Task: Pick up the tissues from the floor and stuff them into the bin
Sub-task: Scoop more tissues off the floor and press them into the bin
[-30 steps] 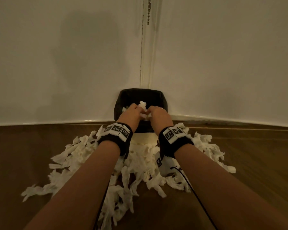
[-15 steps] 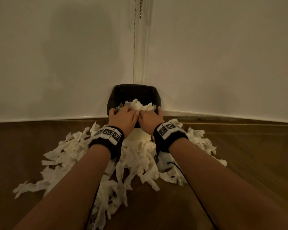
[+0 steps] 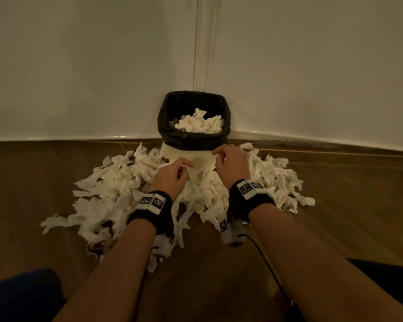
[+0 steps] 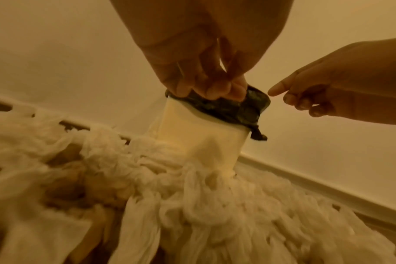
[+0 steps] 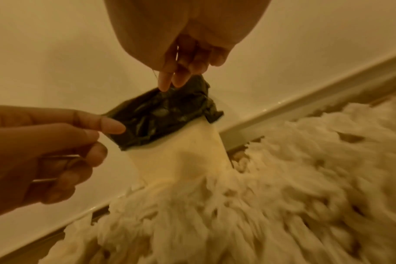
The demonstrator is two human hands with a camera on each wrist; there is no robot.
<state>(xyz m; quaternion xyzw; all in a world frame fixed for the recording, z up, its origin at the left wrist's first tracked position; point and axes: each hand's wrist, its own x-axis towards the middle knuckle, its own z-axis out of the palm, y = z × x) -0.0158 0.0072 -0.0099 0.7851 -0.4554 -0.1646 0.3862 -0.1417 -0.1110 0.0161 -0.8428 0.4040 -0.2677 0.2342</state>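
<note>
A cream bin (image 3: 191,159) with a black liner (image 3: 193,140) stands in the wall corner. Crumpled white tissues (image 3: 200,124) fill it up to the rim. Many more tissues (image 3: 116,182) lie heaped on the floor around its base. My left hand (image 3: 184,167) hovers in front of the bin wall, fingers loosely curled and holding nothing. My right hand (image 3: 219,154) hangs just below the front rim, also loosely curled and holding nothing. The left wrist view shows my left hand (image 4: 210,85) before the liner (image 4: 233,109). In the right wrist view my right hand (image 5: 179,71) hangs above the liner (image 5: 165,117).
Two white walls (image 3: 79,66) meet behind the bin, with a skirting board (image 3: 312,140) along the wooden floor (image 3: 347,205). Dark blue knees (image 3: 21,296) show at the bottom corners. A black cable (image 3: 265,263) runs from my right wrist.
Both hands were pressing tissues down inside the bin. They have let go and drawn back toward me, out of the bin and lower, leaving the tissues inside.
</note>
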